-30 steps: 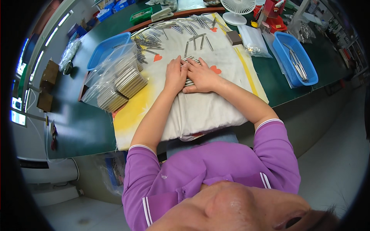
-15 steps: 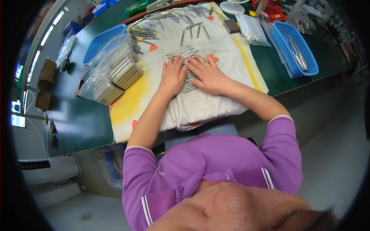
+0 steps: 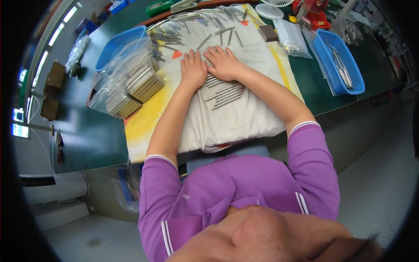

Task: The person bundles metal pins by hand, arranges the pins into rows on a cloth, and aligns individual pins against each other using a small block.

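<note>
A row of slim silvery metal rods lies side by side on a white cloth with yellow patches and red hearts. My left hand rests flat at the left ends of the row, fingers stretched forward. Over the row's far part lies my right hand, palm down with fingers apart, its thumb side close to the left hand. Both hands press on or touch the rods without gripping any. Rods beneath the palms are partly hidden; the nearer ones show in full.
Loose metal rods are scattered along the cloth's far edge. At left, bundled rods in clear plastic stand beside a blue basket. On the right are a brown block, a white packet and a blue basket holding long thin tools.
Both hands have slid away from me over the rods, the right one also leftward. The nearer rods now lie uncovered. A loose rod beyond the hands now lies at a different slant.
</note>
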Motion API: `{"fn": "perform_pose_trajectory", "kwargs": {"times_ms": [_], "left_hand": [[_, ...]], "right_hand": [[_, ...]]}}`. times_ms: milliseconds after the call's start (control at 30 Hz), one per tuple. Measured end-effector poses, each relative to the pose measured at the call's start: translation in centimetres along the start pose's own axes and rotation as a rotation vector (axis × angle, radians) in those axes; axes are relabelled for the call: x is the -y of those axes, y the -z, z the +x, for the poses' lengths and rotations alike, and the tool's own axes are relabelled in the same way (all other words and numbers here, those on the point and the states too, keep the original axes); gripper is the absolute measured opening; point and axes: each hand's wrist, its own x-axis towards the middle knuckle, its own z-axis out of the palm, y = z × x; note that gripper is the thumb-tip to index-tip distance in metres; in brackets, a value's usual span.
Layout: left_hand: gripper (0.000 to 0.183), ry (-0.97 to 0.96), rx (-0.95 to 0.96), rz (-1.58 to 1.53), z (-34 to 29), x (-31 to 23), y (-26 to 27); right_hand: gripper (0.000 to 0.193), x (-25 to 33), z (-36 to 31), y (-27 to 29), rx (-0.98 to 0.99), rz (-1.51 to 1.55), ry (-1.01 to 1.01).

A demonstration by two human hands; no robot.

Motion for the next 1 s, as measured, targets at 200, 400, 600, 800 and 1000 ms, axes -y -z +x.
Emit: {"fn": "perform_pose_trajectory", "kwargs": {"times_ms": [200,400,600,800,1000], "left_hand": [[0.054,-0.012,0.016,-0.159,1.3,0.4,0.1],[0.046,-0.106,-0.075,-0.197,-0.6,-0.3,0.6],[0.048,-0.037,-0.129,-0.251,-0.9,-2.7,0.8],[0.049,0.049,-0.133,-0.159,-0.4,-1.9,0.4],[0.048,0.046,-0.068,-0.365,-0.2,-1.8,2.0]], "right_hand": [[0.062,-1.4,1.4,-1.3,-0.136,0.065,0.038],[0.056,-0.3,-1.2,-1.9,-0.230,0.116,0.107],[0.046,-1.6,-0.5,-0.5,-0.385,0.355,0.088],[0.038,-1.5,1.2,-1.5,-0.457,0.184,0.035],[0.026,-1.4,1.1,-1.7,-0.502,0.219,0.000]]}}
